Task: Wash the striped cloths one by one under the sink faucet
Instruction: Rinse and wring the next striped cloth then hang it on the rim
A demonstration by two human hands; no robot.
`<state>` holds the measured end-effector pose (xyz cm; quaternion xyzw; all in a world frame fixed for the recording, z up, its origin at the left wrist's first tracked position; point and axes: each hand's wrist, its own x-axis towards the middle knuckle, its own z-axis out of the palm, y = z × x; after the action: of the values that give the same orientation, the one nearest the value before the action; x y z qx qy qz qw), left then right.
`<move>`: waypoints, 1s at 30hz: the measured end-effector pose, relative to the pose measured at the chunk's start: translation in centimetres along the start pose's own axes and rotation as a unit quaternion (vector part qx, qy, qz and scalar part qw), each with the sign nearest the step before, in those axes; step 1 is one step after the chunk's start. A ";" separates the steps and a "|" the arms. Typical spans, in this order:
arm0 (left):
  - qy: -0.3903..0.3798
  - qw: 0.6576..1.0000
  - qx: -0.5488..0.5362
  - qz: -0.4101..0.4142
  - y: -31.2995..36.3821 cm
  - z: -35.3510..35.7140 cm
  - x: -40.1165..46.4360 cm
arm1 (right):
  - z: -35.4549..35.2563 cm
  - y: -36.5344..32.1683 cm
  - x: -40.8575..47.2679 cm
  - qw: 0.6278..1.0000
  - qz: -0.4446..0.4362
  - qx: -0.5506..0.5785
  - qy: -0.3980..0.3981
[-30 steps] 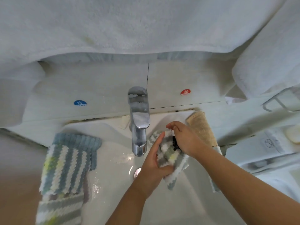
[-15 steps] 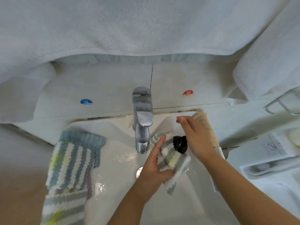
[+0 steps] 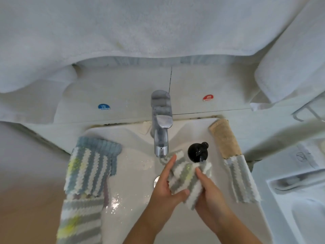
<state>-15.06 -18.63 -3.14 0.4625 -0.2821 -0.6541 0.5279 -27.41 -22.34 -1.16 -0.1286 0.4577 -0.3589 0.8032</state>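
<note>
Striped blue and white, one cloth point(image 3: 93, 164) hangs over the sink point(image 3: 133, 173) rim at the left of the frame, with another point(image 3: 80, 221) below it near the lower left corner (both look as if they are waiting their turn, though I can't say whether they are washed). Just right of them the basin is wet and glinting, and the drain point(image 3: 156, 181) peeks out beside the left hand point(image 3: 165, 191). That hand grips the cloth in work point(image 3: 184, 175) from its left side, fingers stretched up along it and thumb tucked under. The chrome faucet point(image 3: 161, 124) stands above at centre, its spout just over the cloth's top edge; I can't tell whether water is running. The right hand point(image 3: 209, 192) grasps the same cloth from the right, thumb pressed into the folds. A black pump bottle point(image 3: 197, 152) sits touching the cloth's upper right edge. Further right, a tan and grey cloth point(image 3: 235, 164) lies draped over the rim.

To my eye the risk is that bottle: a hard rub or a tug upward could knock it into the basin. Vigorous wringing could also splash the draped cloths or drag the right one off the rim.
</note>
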 end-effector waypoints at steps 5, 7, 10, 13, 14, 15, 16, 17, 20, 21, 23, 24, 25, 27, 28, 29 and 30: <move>0.058 0.996 0.023 -0.057 0.6 -2.3 -2.6 | 1.5 0.4 -0.1 0.997 -0.004 -0.060 0.050; 0.087 0.990 0.078 -0.078 1.2 -3.9 -3.8 | 2.2 0.7 -0.3 0.995 0.001 -0.087 0.053; 0.135 0.969 0.180 -0.106 2.1 -6.4 -4.7 | 2.7 0.6 -0.1 0.991 0.009 -0.132 0.032; 0.222 0.917 0.330 -0.031 2.3 -8.7 -3.7 | 2.9 0.2 0.1 0.982 0.018 -0.186 0.002; 0.227 0.904 0.363 -0.006 2.6 -9.0 -3.2 | 3.0 0.1 0.1 0.979 0.020 -0.203 -0.010; 0.198 0.907 0.373 -0.004 3.3 -8.8 -2.6 | 3.2 0.0 0.1 0.976 0.022 -0.217 -0.019; 0.147 0.921 0.361 -0.025 4.1 -8.4 -2.1 | 3.4 -0.1 0.0 0.973 0.023 -0.227 -0.025; 0.091 0.935 0.337 -0.068 4.8 -8.1 -1.8 | 3.5 -0.2 0.0 0.973 0.024 -0.230 -0.030; 0.012 0.963 0.229 -0.144 5.2 -9.1 -1.6 | 3.4 -0.6 0.2 0.975 0.031 -0.218 -0.030; 0.022 0.976 0.172 -0.133 4.8 -9.9 -1.6 | 3.4 -0.8 0.2 0.976 0.033 -0.214 -0.026; 0.072 0.989 0.053 -0.115 3.9 -11.0 -1.8 | 3.1 -0.8 0.3 0.976 0.033 -0.215 -0.013; 0.100 0.989 0.017 -0.103 3.7 -11.1 -1.9 | 3.0 -0.7 0.4 0.972 0.024 -0.232 0.001; 0.124 0.988 -0.004 -0.095 3.5 -10.9 -1.9 | 2.8 -0.5 0.5 0.963 0.005 -0.269 0.016; 0.177 0.980 0.011 -0.086 3.3 -10.3 -1.7 | 2.4 0.3 0.8 0.926 -0.054 -0.370 0.047; 0.201 0.976 0.046 -0.078 3.3 -9.8 -1.6 | 2.1 0.8 1.0 0.907 -0.089 -0.407 0.057; 0.223 0.968 0.090 -0.071 3.3 -9.2 -1.4 | 2.2 1.3 1.1 0.895 -0.120 -0.425 0.060; 0.246 0.959 0.123 -0.070 3.2 -8.5 -1.2 | 2.3 1.9 1.2 0.888 -0.147 -0.432 0.059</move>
<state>-5.96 -17.38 -3.59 0.6893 -0.1890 -0.5155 0.4726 -24.23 -22.17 -1.67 -0.5069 0.5902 -0.2466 0.5779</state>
